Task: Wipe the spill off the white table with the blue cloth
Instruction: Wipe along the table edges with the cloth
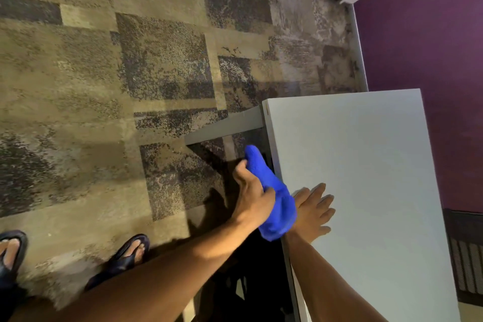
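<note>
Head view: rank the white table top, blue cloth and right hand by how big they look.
1. White table top, by far.
2. Blue cloth and right hand: look alike, so not ranked.

blue cloth (271, 196) hides right wrist.

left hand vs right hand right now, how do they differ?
The left hand is closed around the blue cloth; the right hand holds nothing. The left hand hangs off the edge of the white table, over the carpet; the right hand lies on the tabletop. The left hand's fingers are curled; the right hand's fingers are spread flat. Both are bare and sit close together at the table's near-left edge.
</note>
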Motion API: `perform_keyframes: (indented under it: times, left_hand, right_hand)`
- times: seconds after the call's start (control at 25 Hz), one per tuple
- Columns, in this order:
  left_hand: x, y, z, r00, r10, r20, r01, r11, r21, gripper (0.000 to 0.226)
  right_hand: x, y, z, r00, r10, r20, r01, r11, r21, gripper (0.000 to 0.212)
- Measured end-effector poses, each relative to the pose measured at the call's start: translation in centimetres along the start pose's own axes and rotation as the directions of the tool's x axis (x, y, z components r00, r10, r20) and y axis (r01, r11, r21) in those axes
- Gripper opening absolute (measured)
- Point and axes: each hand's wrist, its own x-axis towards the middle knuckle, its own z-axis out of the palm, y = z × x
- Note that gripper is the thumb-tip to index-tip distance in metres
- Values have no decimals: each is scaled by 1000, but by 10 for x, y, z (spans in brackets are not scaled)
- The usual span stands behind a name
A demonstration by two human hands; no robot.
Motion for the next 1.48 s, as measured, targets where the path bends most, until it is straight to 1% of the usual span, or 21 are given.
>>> perform_keyframes:
  times: [0.08,0.2,0.32,0.4,0.48,0.56,0.68,0.76,0.84,0.92,1.0,1.08,1.16,1.2,1.24,1.32,1.4,1.44,1.48]
  left_hand:
    - [-2,-8,12,999,-5,32,7,999,-47,53]
    - [2,-12,22,995,98,-10,-98,995,-15,41]
    - [-3,-4,31,971,204,-126,-212,976,-51,42]
    - [8,10,33,935,254,-248,-281,957,-77,45]
    - [32,32,26,895,287,-343,-327,943,-66,43]
    - [58,58,16,866,303,-398,-354,934,-58,41]
    - [92,86,0,809,352,-471,-405,914,-12,40]
    - [115,102,-8,800,364,-476,-401,916,27,41]
    - [142,124,-19,824,351,-444,-361,930,66,38]
    - [167,149,-35,848,331,-413,-336,940,62,35]
    - [188,168,-61,824,324,-464,-349,937,34,37]
    - [199,171,-92,772,285,-568,-345,939,3,44]
    - [195,152,-117,751,235,-617,-277,960,29,50]
    - [188,136,-124,762,220,-609,-223,972,71,50]
    - [179,115,-127,787,212,-579,-183,977,109,48]
    - [148,68,-118,844,234,-482,-174,970,168,42]
    - [110,21,-95,879,276,-388,-189,950,248,36]
    - [90,2,-81,898,269,-348,-182,948,263,34]
    - [71,-15,-66,926,223,-304,-147,956,256,32]
  right_hand:
    - [-1,0,1,1000,-8,-1,8,1000,-30,54]
    - [-1,0,0,999,-39,-15,38,998,-47,53]
    - [2,3,0,999,-31,12,32,998,-63,56]
    - [2,4,-1,999,-36,33,38,997,-65,56]
    - [0,3,-4,998,-62,15,62,998,-22,62]
    - [-3,1,-8,997,-78,-10,78,997,6,69]
    - [-5,-4,-11,997,-75,-31,75,997,-3,71]
    - [-6,-5,-11,996,-86,-36,85,996,-18,73]
    - [-8,-5,-11,994,-99,-38,97,994,-41,74]
    - [-9,-5,-12,993,-110,-40,107,993,-55,74]
    - [-8,-5,-13,994,-109,-31,107,992,-60,73]
    - [-8,-5,-13,994,-106,-20,105,992,-68,70]
    - [-8,-4,-14,995,-102,-5,102,992,-71,65]
    - [-8,-5,-15,995,-98,2,98,993,-71,63]
    - [-8,-6,-16,996,-94,11,94,993,-76,61]
    - [-6,-8,-17,995,-86,44,89,991,-98,61]
    - [-3,-5,-18,992,-86,97,98,987,-124,64]
    - [0,-2,-19,987,-100,127,117,985,-129,65]
    - [3,1,-19,978,-122,169,142,983,-112,66]
